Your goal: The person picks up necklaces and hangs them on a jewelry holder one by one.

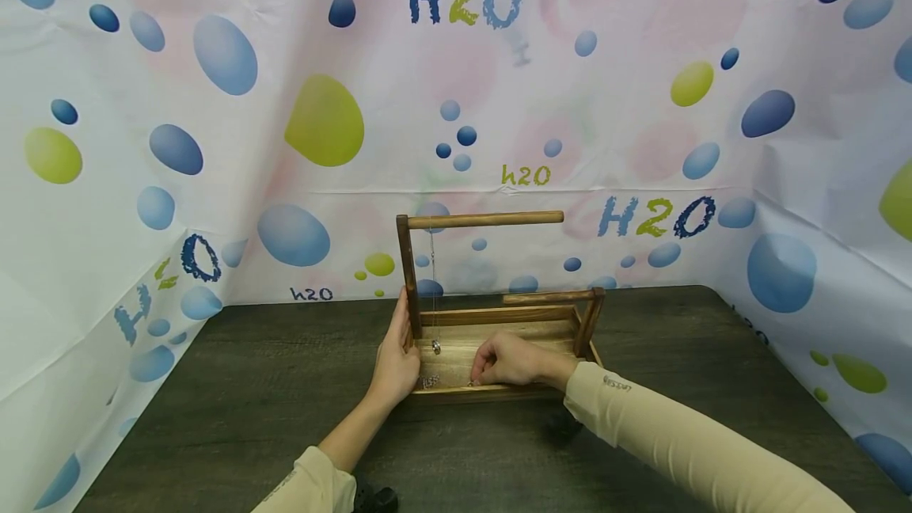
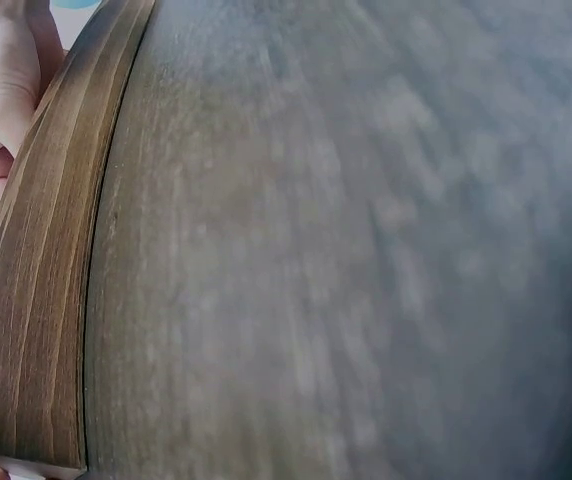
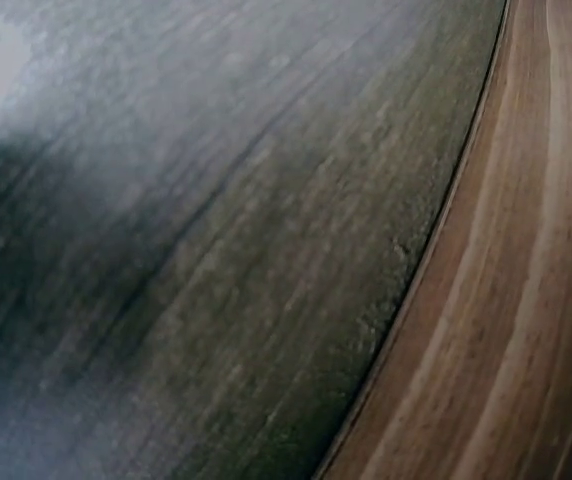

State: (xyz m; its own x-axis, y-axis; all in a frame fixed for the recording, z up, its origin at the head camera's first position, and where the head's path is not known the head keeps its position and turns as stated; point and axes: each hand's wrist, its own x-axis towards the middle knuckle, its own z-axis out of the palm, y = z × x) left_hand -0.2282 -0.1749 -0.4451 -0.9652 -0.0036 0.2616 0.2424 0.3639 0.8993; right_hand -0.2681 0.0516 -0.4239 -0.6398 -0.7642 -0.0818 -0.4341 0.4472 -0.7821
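A wooden jewelry stand (image 1: 487,395) has a shallow tray, a tall post with a crossbar (image 1: 492,219) at left, and a lower bar (image 1: 545,298) at right. My left hand (image 1: 396,362) grips the tray's left end, its fingers along the tall post. From the crossbar hangs a thin necklace (image 1: 433,283) with a small pendant. My right hand (image 1: 509,360) reaches into the tray, thumb and fingertips pinching a small shiny piece of jewelry close to the front wall; its exact kind I cannot tell. A small heap of chain (image 1: 429,381) lies in the tray's front left corner.
The stand rests on a dark wood-grain table (image 1: 285,370). Behind it hangs a white printed backdrop (image 1: 613,141). A black object (image 1: 375,499) shows at the bottom edge near the left sleeve. Both wrist views show mostly blurred tabletop beside a wooden wall (image 3: 486,330).
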